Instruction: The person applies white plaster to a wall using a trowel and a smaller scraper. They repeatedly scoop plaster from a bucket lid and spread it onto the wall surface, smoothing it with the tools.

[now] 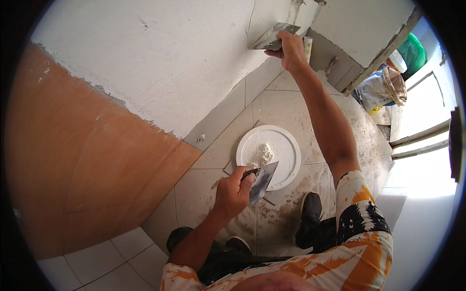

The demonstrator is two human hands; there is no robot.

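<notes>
My right hand (pixel 292 51), arm stretched far forward, grips a wide putty knife (pixel 266 40) whose blade is at the white plastered wall (pixel 184 58) near the corner. From this angle I cannot tell whether its whole edge touches. Nearer to me, my left hand (pixel 231 196) is closed on a second putty knife (pixel 265 181), its grey blade tilted and smeared with white. That blade overlaps the near part of a round white lid (pixel 294 151) on the floor. On the lid lies a lump of white putty (pixel 264 154).
Orange-brown tiles (pixel 82 169) line the lower wall at left, beside grey skirting tiles (pixel 213 128). My shoes (pixel 310 213) stand on the dirty tiled floor (pixel 310 184). Right of the corner are a wooden frame edge (pixel 383 51), a bag-topped bucket (pixel 376 94) and a green bag (pixel 412 52).
</notes>
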